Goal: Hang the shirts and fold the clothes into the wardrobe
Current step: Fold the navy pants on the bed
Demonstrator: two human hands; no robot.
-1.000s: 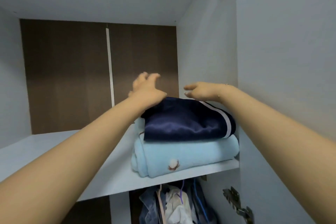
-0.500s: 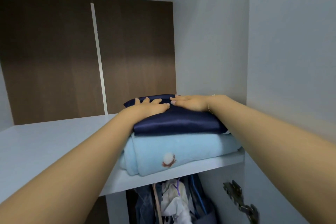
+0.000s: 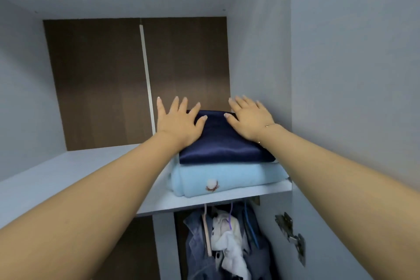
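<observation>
Head view: folded navy garment (image 3: 223,143) sits on top of a folded light-blue garment (image 3: 227,179), both at the right end of the upper wardrobe shelf (image 3: 68,177), against the side wall. Left hand (image 3: 179,123) and right hand (image 3: 250,118) lie flat on the navy piece, fingers spread, gripping nothing. Risk, as I judge it: the navy fabric looks slick, so an uneven push could slide it off the stack or rumple the fold. Below the shelf, hung clothes (image 3: 227,241) crowd the rail space. Door hinge (image 3: 291,232) juts near the right forearm.
</observation>
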